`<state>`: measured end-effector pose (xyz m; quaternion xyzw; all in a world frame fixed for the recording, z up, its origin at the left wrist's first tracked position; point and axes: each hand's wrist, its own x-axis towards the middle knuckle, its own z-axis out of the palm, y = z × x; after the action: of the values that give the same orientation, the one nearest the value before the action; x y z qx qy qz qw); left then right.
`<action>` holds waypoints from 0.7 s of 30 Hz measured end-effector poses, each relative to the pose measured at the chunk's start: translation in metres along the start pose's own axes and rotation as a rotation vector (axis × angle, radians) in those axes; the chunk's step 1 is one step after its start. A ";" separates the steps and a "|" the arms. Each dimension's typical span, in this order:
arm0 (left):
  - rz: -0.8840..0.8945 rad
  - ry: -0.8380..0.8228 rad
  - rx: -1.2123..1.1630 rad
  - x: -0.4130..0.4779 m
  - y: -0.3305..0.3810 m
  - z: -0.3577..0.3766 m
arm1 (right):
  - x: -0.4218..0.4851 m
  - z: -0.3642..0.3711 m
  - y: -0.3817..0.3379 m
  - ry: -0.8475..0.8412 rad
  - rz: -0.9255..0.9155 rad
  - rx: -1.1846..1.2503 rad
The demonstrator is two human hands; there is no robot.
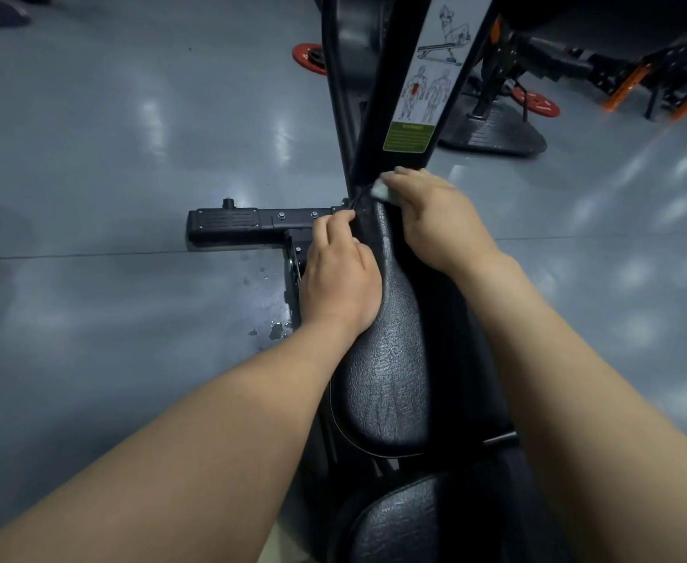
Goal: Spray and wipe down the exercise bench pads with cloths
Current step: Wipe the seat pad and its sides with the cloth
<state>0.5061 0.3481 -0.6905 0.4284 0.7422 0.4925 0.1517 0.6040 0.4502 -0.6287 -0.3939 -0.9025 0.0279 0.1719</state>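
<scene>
A long black textured bench pad (386, 375) runs away from me down the middle of the view, and a second black pad (398, 522) lies nearest me. My right hand (435, 221) is at the pad's far narrow end, its fingers curled over a small white cloth (380, 191) that peeks out at the fingertips. My left hand (340, 274) grips the pad's left edge, with its fingertips up near the far end. No spray bottle is in view.
The bench's black upright (423, 75) with an exercise diagram sticker rises just past my hands. A black base foot (252, 225) sticks out left on the glossy grey floor (110, 156), with wet drops beside it. Red weight plates (537, 101) and orange-black frames stand at the far right.
</scene>
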 end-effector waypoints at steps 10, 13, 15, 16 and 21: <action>-0.031 0.006 -0.017 -0.001 0.001 -0.001 | -0.005 -0.006 0.004 -0.008 0.033 0.019; -0.030 0.005 -0.019 0.000 0.001 -0.001 | -0.019 -0.006 0.004 -0.082 -0.158 0.043; -0.032 0.003 -0.017 0.000 0.001 -0.001 | -0.025 -0.015 0.015 -0.051 -0.059 0.093; -0.034 0.003 -0.014 0.000 0.001 -0.001 | -0.027 -0.016 0.020 -0.006 0.020 0.114; -0.052 -0.002 -0.009 0.000 0.001 0.000 | -0.039 -0.011 0.005 0.031 -0.039 0.102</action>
<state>0.5068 0.3478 -0.6894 0.4086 0.7508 0.4912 0.1672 0.6354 0.4249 -0.6308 -0.3675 -0.9046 0.0644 0.2061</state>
